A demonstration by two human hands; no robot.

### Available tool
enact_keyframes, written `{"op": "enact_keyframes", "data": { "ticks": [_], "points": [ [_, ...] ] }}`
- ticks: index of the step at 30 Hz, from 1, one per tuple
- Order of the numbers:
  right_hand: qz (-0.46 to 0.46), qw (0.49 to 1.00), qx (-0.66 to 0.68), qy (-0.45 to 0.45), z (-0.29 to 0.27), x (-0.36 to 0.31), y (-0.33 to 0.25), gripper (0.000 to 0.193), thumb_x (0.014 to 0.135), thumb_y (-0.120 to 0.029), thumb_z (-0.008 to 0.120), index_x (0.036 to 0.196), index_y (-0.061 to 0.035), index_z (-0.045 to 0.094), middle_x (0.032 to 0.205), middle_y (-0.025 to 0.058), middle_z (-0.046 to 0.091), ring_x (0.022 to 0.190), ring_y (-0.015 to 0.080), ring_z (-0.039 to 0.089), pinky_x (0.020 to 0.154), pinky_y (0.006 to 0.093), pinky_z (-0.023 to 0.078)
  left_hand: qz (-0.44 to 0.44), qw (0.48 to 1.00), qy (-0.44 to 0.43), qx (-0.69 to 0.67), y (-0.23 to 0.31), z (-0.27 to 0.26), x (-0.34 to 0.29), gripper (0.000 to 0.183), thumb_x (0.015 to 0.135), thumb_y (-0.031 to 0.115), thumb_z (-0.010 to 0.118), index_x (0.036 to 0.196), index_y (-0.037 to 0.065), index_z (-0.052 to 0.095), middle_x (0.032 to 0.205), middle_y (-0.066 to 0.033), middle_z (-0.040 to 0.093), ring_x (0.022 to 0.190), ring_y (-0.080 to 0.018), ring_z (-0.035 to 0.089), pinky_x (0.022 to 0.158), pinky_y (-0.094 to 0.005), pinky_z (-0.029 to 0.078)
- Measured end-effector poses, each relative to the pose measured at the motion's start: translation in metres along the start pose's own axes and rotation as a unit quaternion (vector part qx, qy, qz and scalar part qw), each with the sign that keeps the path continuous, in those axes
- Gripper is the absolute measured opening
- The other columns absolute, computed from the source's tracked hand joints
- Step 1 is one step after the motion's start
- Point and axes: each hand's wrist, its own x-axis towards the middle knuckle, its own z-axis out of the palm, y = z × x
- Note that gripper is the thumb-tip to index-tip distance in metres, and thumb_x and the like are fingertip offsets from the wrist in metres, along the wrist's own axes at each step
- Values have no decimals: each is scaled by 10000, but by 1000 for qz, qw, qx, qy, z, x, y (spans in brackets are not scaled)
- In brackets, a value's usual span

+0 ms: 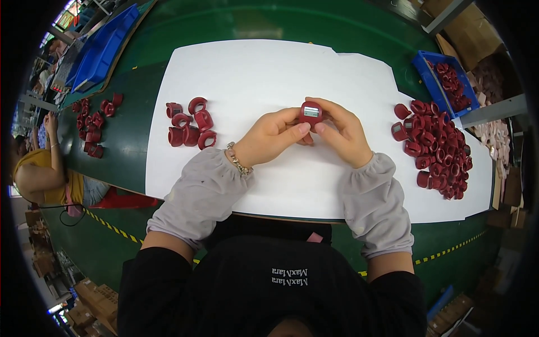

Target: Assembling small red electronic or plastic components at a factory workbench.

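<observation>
Above the middle of the white sheet, my left hand [276, 133] and my right hand [343, 132] hold one dark red ring-shaped gadget [311, 112] between them. Its small grey display faces up toward me. Both thumbs press near its lower edge, and the fingers curl around its sides, partly hiding its band. Left of my hands lies a small group of similar red gadgets [191, 136], spaced loosely on the paper. A large heap of them [441, 147] is piled to my right, some with their displays showing.
White paper [252, 67] covers the green table [230, 25]. A blue bin [467, 92] of red gadgets stands at the right edge. More red gadgets [92, 126] lie on the dark green surface at left, beside a seated person in yellow [42, 174]. Another blue tray [104, 50] is far left.
</observation>
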Motion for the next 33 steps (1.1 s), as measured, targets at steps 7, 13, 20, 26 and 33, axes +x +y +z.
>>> {"op": "enact_keyframes", "data": {
  "ticks": [7, 13, 20, 26, 33],
  "points": [
    [0, 999, -40, 20, 0, 1, -3, 387, 795, -48, 572, 1168, 35, 513, 1059, 98, 597, 984, 178, 568, 887, 304, 447, 3, 1000, -12, 25, -3, 0, 2, 338, 967, 158, 436, 1234, -46, 468, 1032, -86, 590, 905, -150, 589, 830, -290, 483],
    [-10, 997, -69, 46, 5, 2, -5, 351, 779, -52, 590, 1115, 36, 541, 993, 91, 615, 918, 171, 587, 853, 300, 464, -4, 1000, -4, 28, -2, 1, 1, 315, 967, 156, 434, 1202, -46, 489, 992, -80, 593, 882, -139, 587, 817, -288, 487],
    [-8, 997, -65, 50, 4, 2, -3, 345, 776, -55, 598, 1105, 35, 546, 984, 90, 616, 910, 167, 589, 846, 300, 469, 2, 998, -2, 56, -1, 1, 1, 299, 962, 162, 443, 1174, -39, 505, 970, -73, 593, 866, -132, 583, 807, -283, 488],
    [-11, 996, -78, 50, 4, 2, -3, 344, 775, -57, 603, 1103, 33, 548, 980, 88, 619, 901, 164, 590, 839, 297, 471, 4, 997, 8, 80, -2, 0, 0, 289, 959, 160, 448, 1161, -38, 509, 965, -69, 592, 856, -124, 579, 794, -272, 483],
    [-18, 995, -81, 53, 5, 2, -3, 342, 772, -56, 608, 1098, 30, 552, 971, 85, 621, 886, 162, 591, 826, 294, 474, 11, 995, 9, 101, 1, 1, 0, 280, 954, 160, 454, 1147, -33, 517, 954, -64, 593, 831, -119, 576, 778, -263, 478]
  ]
}}
